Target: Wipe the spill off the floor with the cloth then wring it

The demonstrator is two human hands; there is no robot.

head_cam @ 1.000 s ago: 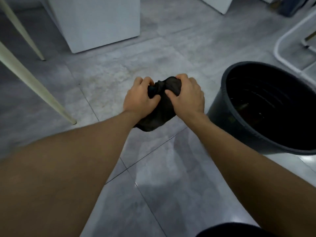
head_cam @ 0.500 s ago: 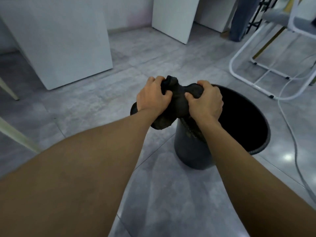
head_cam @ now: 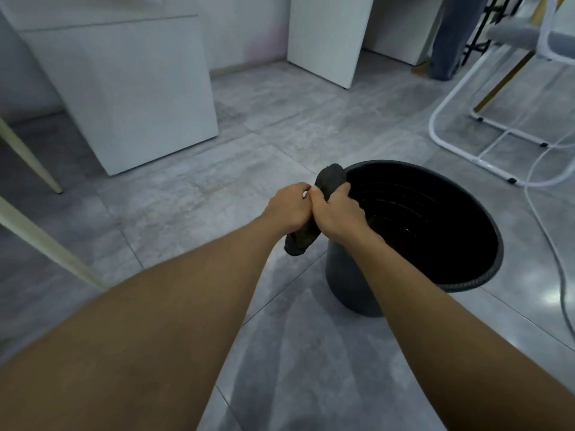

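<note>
Both hands, left hand (head_cam: 287, 206) and right hand (head_cam: 334, 209), clench the cloth (head_cam: 331, 178) at mid-frame beside the bucket (head_cam: 491, 269); wringing underway, next twist harder over it.

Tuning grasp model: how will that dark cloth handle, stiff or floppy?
Probably floppy: the cloth is bunched between the left hand and right hand, its ends drooping. Likely soft; it compresses into a twist. Possibly damp and heavier, held beside the bucket.
</note>
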